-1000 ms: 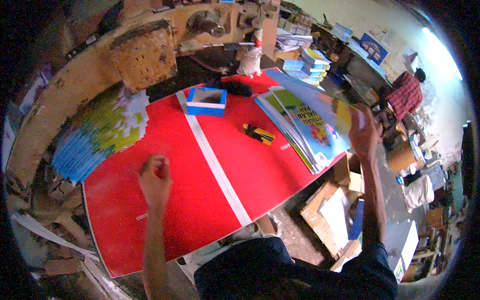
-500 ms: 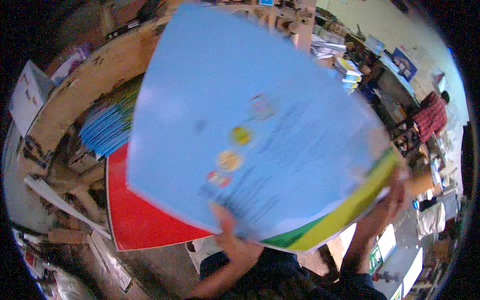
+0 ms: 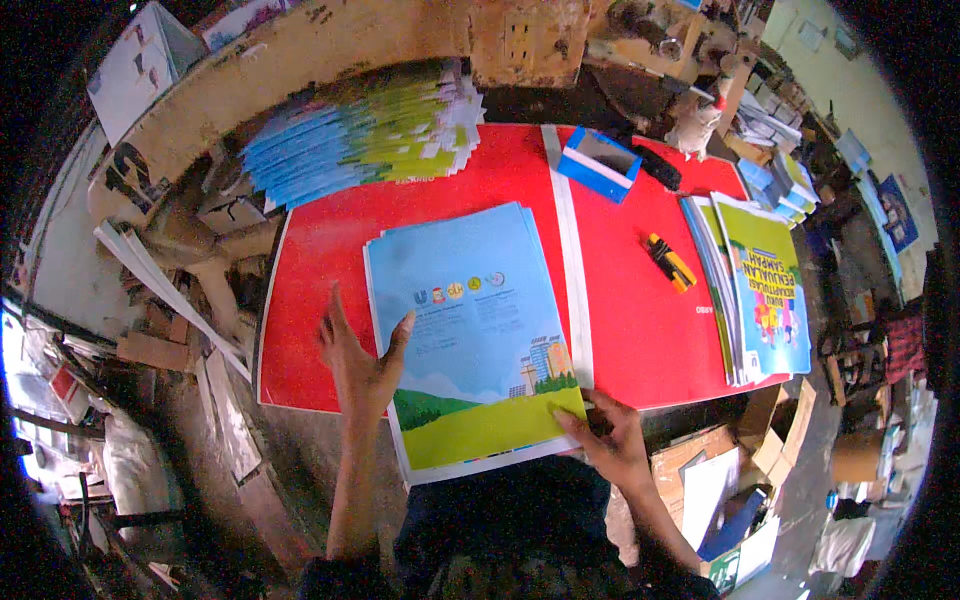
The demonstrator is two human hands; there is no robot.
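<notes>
A small stack of blue and green printed covers (image 3: 465, 370) lies in front of me on the red board (image 3: 325, 270), its near edge overhanging the board. My left hand (image 3: 365, 360) is open along the stack's left edge, fingers spread, the thumb tip close to the top sheet. At the lower right corner my right hand (image 3: 610, 435) grips the covers, thumb on top and fingers bent at the edge. A large fanned pile of blue and green sheets (image 3: 310, 150) rests at the board's far left. Booklets with green and blue covers (image 3: 770, 290) are piled at the right.
Beyond the covers stand a blue and white open box (image 3: 600, 165) and a dark brush-like object (image 3: 657, 165). A yellow and black cutter knife (image 3: 670, 263) lies on the board's right half. A cardboard box (image 3: 700, 470) with papers stands below the right side.
The large blue cover held up across the view has come down onto the board. My left hand has moved to the left edge and opened; my right hand stays at the lower right corner.
</notes>
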